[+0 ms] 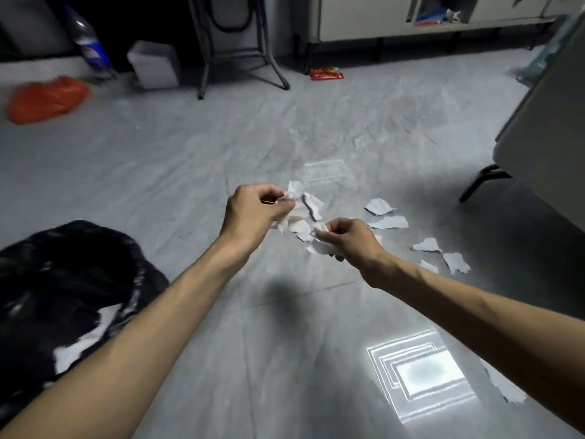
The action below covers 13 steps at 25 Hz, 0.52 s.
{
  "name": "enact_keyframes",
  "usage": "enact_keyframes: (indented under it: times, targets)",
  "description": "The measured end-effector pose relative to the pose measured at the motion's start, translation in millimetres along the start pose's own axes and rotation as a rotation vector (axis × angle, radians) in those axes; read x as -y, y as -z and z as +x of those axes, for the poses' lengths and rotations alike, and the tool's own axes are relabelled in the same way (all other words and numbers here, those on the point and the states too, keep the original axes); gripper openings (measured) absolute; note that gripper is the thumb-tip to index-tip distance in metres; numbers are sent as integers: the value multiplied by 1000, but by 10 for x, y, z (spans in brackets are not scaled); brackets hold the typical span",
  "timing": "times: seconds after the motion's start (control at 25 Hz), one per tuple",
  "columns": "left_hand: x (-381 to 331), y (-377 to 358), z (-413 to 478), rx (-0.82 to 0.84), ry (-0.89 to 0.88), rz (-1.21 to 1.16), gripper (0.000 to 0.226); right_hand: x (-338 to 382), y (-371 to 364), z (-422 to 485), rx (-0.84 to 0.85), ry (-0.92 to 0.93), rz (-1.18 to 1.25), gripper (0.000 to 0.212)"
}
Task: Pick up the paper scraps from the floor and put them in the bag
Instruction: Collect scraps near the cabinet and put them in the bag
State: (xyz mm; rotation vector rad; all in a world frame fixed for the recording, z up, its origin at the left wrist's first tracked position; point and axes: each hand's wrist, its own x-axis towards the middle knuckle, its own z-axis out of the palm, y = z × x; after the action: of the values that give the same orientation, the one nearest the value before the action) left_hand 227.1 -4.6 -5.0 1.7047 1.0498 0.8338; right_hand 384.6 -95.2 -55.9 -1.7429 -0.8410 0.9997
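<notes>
White scraps (296, 213) bunched in closed left hand (253, 213), more pinched in closed right hand (348, 239), both above floor | progress: partway, some paper already in black bag (72, 280) at left; loose scraps (425, 245) remain at right, one (503, 386) nearer | around: chair leg (481, 182), orange bag (47, 99); path to bag looks clear

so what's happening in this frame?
A person is clearing torn paper off a grey floor. The left hand pinches a crumpled wad of scraps, and the right hand grips another scrap. More loose scraps lie on the floor to the right. The open black bag sits at lower left with white paper already inside.
</notes>
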Motion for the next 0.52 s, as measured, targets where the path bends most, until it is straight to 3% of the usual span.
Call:
enact_keyframes:
  times: [0.16, 0.28, 0.4, 0.52]
  targets:
    - [-190, 909, -119, -164, -38, -56, 6, 730, -603, -23, 133, 65, 86, 17]
    - [-99, 1621, -291, -355, -25, 111, 4, 1172, -1153, -100, 249, 131, 106, 17]
    - [226, 2229, -574, -459, 130, 489, 4, 1466, -1756, -194, 382, 181, 69, 16]
    - [614, 2548, -908, -377, 402, 678, 5, 1565, -2323, -294, 551, 213, -117, 18]
